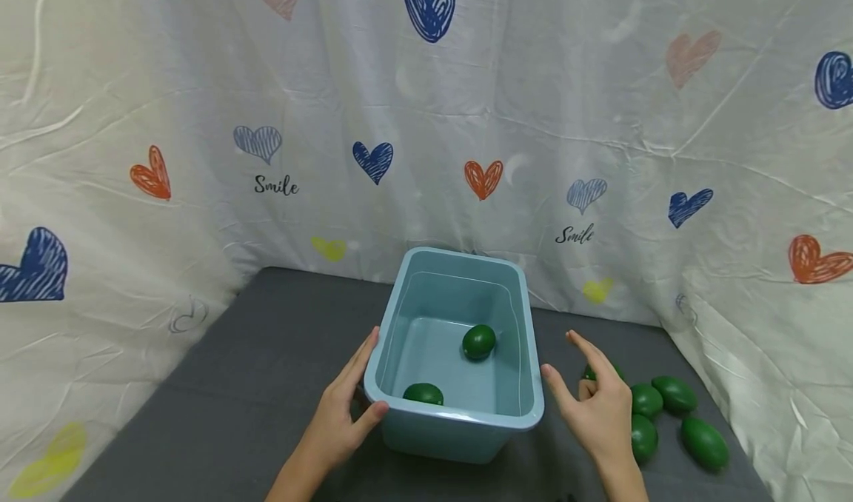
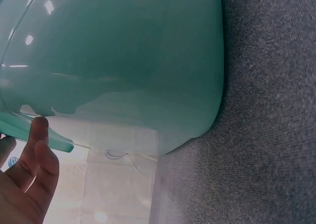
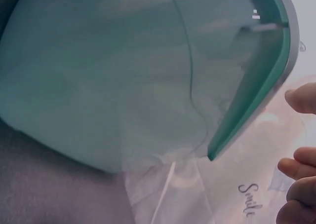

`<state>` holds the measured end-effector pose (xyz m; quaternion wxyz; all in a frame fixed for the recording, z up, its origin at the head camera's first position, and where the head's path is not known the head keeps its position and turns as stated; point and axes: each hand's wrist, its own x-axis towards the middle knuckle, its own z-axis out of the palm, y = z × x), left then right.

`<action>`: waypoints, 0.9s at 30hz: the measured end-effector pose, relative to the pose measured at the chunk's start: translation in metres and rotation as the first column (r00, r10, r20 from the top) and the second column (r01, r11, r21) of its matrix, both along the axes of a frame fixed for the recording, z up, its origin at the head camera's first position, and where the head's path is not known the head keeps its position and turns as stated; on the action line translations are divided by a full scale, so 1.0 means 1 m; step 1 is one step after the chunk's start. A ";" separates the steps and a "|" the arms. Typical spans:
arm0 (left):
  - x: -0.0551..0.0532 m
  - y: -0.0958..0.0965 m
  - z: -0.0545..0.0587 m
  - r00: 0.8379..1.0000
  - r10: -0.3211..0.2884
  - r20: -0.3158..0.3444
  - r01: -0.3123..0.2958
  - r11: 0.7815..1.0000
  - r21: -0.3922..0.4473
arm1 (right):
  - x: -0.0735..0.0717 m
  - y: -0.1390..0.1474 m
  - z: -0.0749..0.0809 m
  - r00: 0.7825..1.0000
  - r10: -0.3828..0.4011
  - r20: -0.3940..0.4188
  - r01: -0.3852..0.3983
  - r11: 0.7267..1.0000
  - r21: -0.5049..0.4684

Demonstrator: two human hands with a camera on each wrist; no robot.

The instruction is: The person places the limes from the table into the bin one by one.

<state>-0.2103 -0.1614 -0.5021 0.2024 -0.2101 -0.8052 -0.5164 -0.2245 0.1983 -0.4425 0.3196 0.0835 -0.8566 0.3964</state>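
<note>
The bin (image 1: pixel 443 443) stands upright on the grey desk (image 1: pixel 286 339), and the other directions are read from its middle in the head view. The left hand (image 1: pixel 336 420) is at eight o'clock: its fingers touch the rim on that side and its thumb lies at the near corner. This grip is loose, resting against the bin rather than clenched.

The right hand (image 1: pixel 596 406) is between three and four o'clock, its index finger extended and its thumb just beside the rim; I cannot tell whether the thumb touches. That grip is released and has nothing in it.

Inside the bin, one green fruit (image 1: pixel 478 341) lies towards three o'clock, near the wall. A second fruit (image 1: pixel 423 393) lies towards seven, partly hidden by the near rim. Five more fruits (image 1: pixel 704 444) are on the desk between three and four o'clock, beyond the right hand, which partly covers one of them. At twelve hangs a pale cloth (image 1: pixel 320 80) printed with hearts and the word "Smile".
</note>
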 end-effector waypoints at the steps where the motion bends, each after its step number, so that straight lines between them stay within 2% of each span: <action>1: 0.000 0.000 0.000 1.000 -0.003 -0.004 0.003 1.000 0.000 | 0.000 0.002 -0.001 1.000 -0.007 0.003 0.007 1.000 0.000; 8: -0.002 0.000 -0.003 1.000 -0.008 -0.029 0.008 1.000 -0.005 | 0.001 0.020 -0.007 0.998 -0.067 0.009 0.066 0.998 0.004; 13: -0.001 0.000 -0.002 1.000 -0.009 -0.011 0.009 1.000 -0.005 | 0.002 0.036 -0.013 0.991 -0.126 0.048 0.127 0.992 -0.025; 20: -0.001 0.000 -0.003 1.000 0.000 -0.026 0.000 1.000 -0.006 | 0.003 0.055 -0.024 0.953 -0.254 0.163 0.263 0.964 -0.034; 27: -0.002 0.000 -0.005 0.999 -0.020 -0.031 0.020 1.000 -0.008 | 0.000 0.063 -0.041 0.927 -0.302 0.224 0.313 0.950 -0.012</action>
